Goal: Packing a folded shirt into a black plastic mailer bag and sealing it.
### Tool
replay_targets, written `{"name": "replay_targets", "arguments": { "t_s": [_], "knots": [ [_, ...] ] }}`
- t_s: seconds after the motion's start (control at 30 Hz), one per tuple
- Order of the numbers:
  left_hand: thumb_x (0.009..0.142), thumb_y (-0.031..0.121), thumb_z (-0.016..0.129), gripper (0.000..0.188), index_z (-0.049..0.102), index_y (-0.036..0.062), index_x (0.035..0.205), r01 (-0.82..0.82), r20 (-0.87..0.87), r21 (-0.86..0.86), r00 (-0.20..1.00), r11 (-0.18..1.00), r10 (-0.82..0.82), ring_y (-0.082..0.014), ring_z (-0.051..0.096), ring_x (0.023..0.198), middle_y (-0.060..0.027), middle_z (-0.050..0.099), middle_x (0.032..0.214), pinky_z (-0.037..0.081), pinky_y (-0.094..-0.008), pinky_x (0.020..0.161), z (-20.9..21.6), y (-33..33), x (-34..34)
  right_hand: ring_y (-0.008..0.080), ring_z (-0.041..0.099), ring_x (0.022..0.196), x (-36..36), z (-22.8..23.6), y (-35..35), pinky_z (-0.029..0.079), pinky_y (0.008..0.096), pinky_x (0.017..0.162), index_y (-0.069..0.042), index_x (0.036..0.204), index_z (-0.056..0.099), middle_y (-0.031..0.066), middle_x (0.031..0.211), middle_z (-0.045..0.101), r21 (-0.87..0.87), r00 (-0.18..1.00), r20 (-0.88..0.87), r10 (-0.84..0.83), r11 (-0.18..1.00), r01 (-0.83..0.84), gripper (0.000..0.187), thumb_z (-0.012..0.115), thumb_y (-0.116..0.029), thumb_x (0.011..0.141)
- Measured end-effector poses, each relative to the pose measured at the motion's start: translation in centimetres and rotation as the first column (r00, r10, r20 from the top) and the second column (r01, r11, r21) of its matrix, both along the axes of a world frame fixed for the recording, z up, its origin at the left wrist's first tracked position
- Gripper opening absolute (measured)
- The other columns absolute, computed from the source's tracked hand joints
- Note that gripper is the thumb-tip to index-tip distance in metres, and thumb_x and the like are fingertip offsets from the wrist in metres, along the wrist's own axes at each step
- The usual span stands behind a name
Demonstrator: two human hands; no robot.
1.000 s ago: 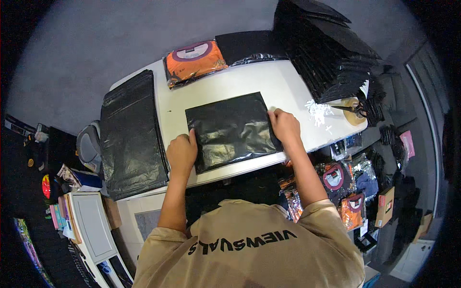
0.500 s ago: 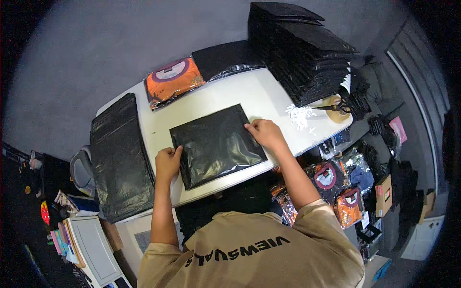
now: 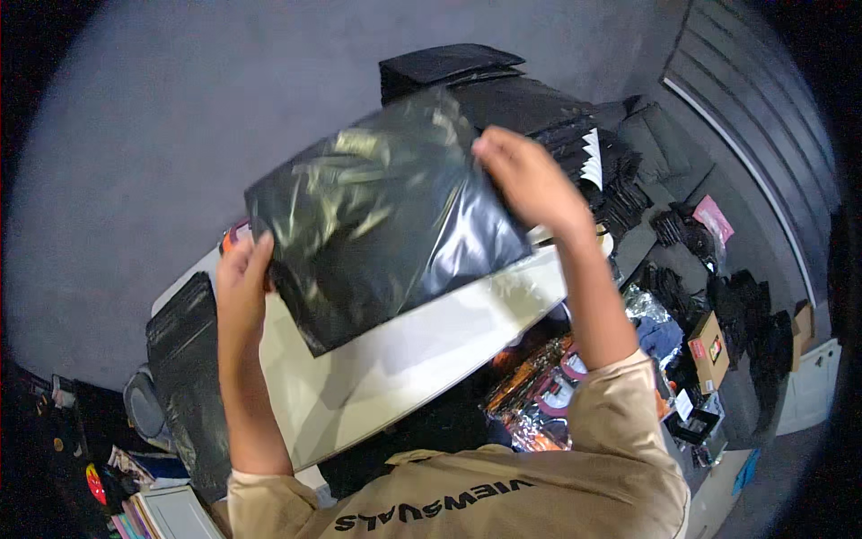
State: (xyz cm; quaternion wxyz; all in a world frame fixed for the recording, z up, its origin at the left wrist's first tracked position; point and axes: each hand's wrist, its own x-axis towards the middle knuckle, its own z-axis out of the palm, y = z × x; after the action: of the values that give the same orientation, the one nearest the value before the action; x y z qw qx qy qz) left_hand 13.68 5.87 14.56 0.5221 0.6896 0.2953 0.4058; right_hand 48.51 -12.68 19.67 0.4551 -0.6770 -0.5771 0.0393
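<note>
A black glossy plastic mailing bag [image 3: 377, 225] is held up above the white table [image 3: 386, 377], tilted and catching the light. My left hand [image 3: 241, 274] grips its left edge between thumb and fingers. My right hand [image 3: 534, 184], slightly blurred, pinches the upper right edge. Behind the bag, most of the tabletop is hidden, and only a sliver of an orange packed garment [image 3: 235, 234] shows beside my left hand.
A pile of flat black bags [image 3: 184, 386] lies on the table's left end. At the far right rises a tall stack of black packages [image 3: 539, 103]. Below the right edge are bagged garments [image 3: 552, 395], and a cardboard box [image 3: 709, 355] stands farther right.
The black mailing bag has been lifted off the table, both hands rising with it. The view has shifted, so the table and stacks appear lower and farther left.
</note>
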Motion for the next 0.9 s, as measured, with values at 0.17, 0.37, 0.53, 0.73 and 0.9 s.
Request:
{"name": "replay_targets", "arguments": {
  "t_s": [0.17, 0.37, 0.53, 0.73, 0.9],
  "knots": [
    [0.107, 0.033, 0.069, 0.027, 0.061, 0.0138, 0.09, 0.131, 0.097, -0.068, 0.988, 0.989, -0.124, -0.0048, 0.046, 0.052, 0.0078, 0.049, 0.067, 0.039, -0.0241, 0.049, 7.3, 1.2, 14.4, 0.0095, 0.055, 0.08, 13.8, 9.3, 1.3, 0.051, 0.0315, 0.08, -0.001, 0.103, 0.07, -0.003, 0.083, 0.064, -0.163, 0.978, 0.145, -0.152, 0.971, 0.175, 0.039, 0.059, -0.037, 0.112],
    [0.109, 0.028, 0.066, 0.028, 0.06, 0.0069, 0.091, 0.249, 0.244, -0.129, 0.946, 0.96, -0.212, -0.0086, 0.048, 0.052, 0.0036, 0.049, 0.066, 0.042, -0.0246, 0.051, 11.6, -1.8, 28.7, 0.0206, 0.072, 0.097, 29.0, 12.1, 3.6, 0.056, 0.0383, 0.091, -0.005, 0.121, 0.079, 0.0102, 0.107, 0.08, -0.233, 0.92, 0.239, -0.31, 0.902, 0.365, 0.047, 0.067, -0.048, 0.106],
    [0.107, 0.032, 0.069, 0.032, 0.063, 0.0031, 0.093, 0.237, 0.08, -0.219, 0.971, 0.947, -0.224, -0.0139, 0.063, 0.058, -0.003, 0.062, 0.072, 0.06, -0.0299, 0.056, 8.7, 0.5, 34.1, 0.0269, 0.072, 0.089, 34.1, 8.9, 5.2, 0.057, 0.0419, 0.083, -0.004, 0.118, 0.079, 0.013, 0.099, 0.078, -0.446, 0.859, 0.372, -0.351, 0.744, 0.497, 0.056, 0.064, -0.056, 0.103],
    [0.102, 0.028, 0.074, 0.032, 0.064, -0.0006, 0.091, 0.23, -0.127, -0.255, 0.955, 0.939, -0.269, -0.0258, 0.074, 0.071, -0.0115, 0.066, 0.083, 0.067, -0.039, 0.065, 4.7, 2.1, 35.1, 0.0251, 0.067, 0.081, 38.3, 2.2, 3.8, 0.055, 0.0389, 0.081, -0.001, 0.109, 0.08, 0.0136, 0.091, 0.076, -0.534, 0.935, 0.259, -0.243, 0.77, 0.349, 0.056, 0.071, -0.055, 0.098],
    [0.102, 0.026, 0.074, 0.029, 0.064, 0.002, 0.09, 0.26, -0.118, -0.254, 0.948, 0.931, -0.297, -0.023, 0.072, 0.07, -0.0102, 0.067, 0.082, 0.067, -0.0376, 0.064, 4.7, 1.9, 34.7, 0.023, 0.069, 0.086, 38.0, 2.6, 3.2, 0.055, 0.0397, 0.085, 0.001, 0.104, 0.079, 0.0137, 0.088, 0.077, -0.422, 0.946, 0.221, -0.236, 0.852, 0.311, 0.046, 0.077, -0.044, 0.096]
  ]
}}
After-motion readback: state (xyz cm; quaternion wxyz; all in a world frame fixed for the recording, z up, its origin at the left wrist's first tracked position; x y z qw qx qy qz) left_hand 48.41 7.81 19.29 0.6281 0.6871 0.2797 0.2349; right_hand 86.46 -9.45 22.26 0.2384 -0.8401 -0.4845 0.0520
